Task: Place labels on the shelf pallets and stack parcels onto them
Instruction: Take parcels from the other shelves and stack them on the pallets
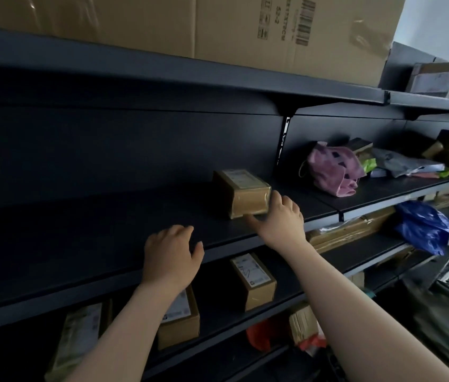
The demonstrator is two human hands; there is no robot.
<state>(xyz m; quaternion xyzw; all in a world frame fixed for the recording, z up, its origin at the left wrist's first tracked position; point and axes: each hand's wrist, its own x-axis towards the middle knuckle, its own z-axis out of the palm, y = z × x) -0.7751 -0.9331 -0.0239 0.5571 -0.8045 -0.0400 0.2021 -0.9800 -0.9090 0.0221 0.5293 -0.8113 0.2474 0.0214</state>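
Dark metal shelf (107, 232), mostly bare. Small taped parcel (241, 193) near front edge, toward right end of bay. Right hand (278, 219) at parcel's near corner, fingers loosely spread, touching, not gripping. Left hand (169, 257) on front edge, fingers curled, holding nothing. More parcels on lower shelf (218, 299).

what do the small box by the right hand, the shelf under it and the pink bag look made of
Small box: brown cardboard wrapped in glossy clear tape, going by the shine on its faces.
Shelf: probably painted metal, dark, matte, with a thin edge.
Pink bag: soft, crumpled, likely cloth or thin plastic; hard to tell.
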